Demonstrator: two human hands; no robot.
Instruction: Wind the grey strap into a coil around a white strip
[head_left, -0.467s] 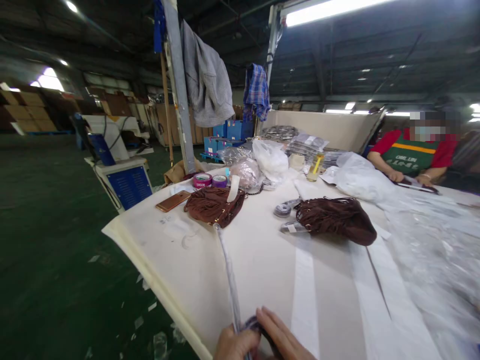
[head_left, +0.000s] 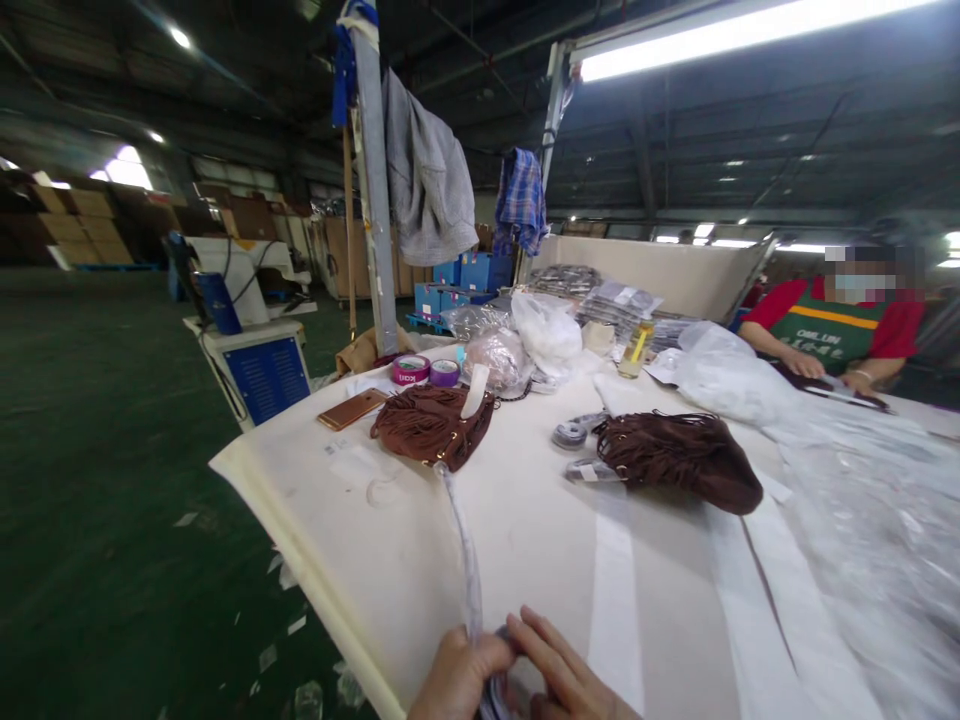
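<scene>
A brown fringed bag (head_left: pixel 420 425) lies on the left part of the table, with a white tag on top. Its strap (head_left: pixel 466 570), covered in a pale, clear-looking wrap, runs from the bag's near end toward me. My left hand (head_left: pixel 457 675) is closed around this strap, thumb uppermost. Against it my right hand (head_left: pixel 562 670) curls its fingers over the bunched end of the strap, partly hidden between the hands. A second, darker fringed bag (head_left: pixel 679 460) rests farther right, its wrapped strap rolled into a coil (head_left: pixel 570 435) beside it.
A phone (head_left: pixel 351 409) and tape rolls (head_left: pixel 411 370) lie past the first bag. Clear plastic bags (head_left: pixel 544 335) and a bottle (head_left: pixel 636 350) stand farther back. Plastic sheets (head_left: pixel 885 520) cover the right side. A co-worker (head_left: pixel 832 330) handles a dark item across the table.
The view has tilted up slightly, so the table things sit lower and a little to the right. My hands stay together on the strap, with the right fingers shifted slightly over its end.
</scene>
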